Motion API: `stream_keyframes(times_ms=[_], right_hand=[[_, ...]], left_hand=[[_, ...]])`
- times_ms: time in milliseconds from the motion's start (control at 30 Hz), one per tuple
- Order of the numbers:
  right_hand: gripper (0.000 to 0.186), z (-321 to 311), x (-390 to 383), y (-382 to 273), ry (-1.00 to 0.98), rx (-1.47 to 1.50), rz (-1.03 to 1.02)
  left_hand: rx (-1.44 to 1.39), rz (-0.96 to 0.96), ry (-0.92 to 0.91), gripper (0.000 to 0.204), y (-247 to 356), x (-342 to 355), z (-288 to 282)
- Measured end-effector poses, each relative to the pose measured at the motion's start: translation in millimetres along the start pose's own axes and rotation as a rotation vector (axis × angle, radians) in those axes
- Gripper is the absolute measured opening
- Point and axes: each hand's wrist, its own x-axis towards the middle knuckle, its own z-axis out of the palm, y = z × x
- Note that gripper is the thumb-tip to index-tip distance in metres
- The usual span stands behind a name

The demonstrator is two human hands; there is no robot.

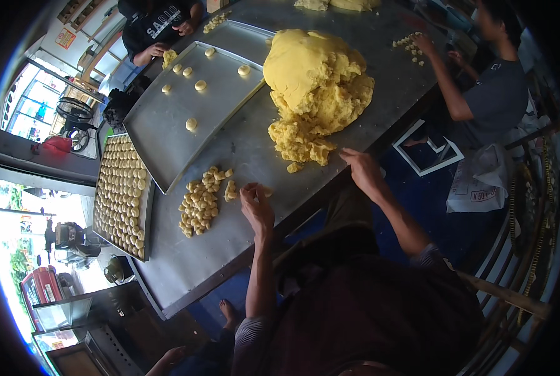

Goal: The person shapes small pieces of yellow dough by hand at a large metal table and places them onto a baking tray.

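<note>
My left hand [255,207] rests on the steel table [230,250], its fingers closed over a small yellow dough piece [265,190] beside a heap of small dough pieces [200,203]. My right hand [361,168] lies near the table's edge, fingers bent, just right of the crumbly foot of a big yellow dough mound [314,84]. Whether it holds any dough I cannot tell.
A large steel tray [167,135] holds a few shaped dough rounds. A second tray [122,194], packed with rows of rounds, sits at the left. One person [158,28] works at the far end, another person [480,94] at the right side with small dough pieces [408,44].
</note>
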Motion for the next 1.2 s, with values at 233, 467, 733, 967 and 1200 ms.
stream_keyframes(times_ms=[233,467,733,967,1200], right_hand=[[0.025,8.7,-0.1,-52.2,-0.101,0.111,-0.131],[0.014,42.2,7.8,-108.5,0.027,0.561,-0.115],[0.028,52.9,15.1,-131.9,-0.332,0.388,-0.335],[0.020,68.8,14.0,-133.8,-0.184,0.497,-0.154],[0.016,68.4,23.5,-124.7,-0.156,0.565,-0.457]], left_hand=[[-0.638,-0.316,-0.177,0.037,27.8,-6.9,12.8],[-0.421,-0.213,-0.232,0.034,61.9,-27.4,28.6],[0.094,0.077,-0.276,0.022,12.1,-7.7,12.4],[0.066,0.149,-0.113,0.013,12.7,-18.1,24.4],[-0.015,0.135,-0.168,0.016,22.4,-12.3,13.1]])
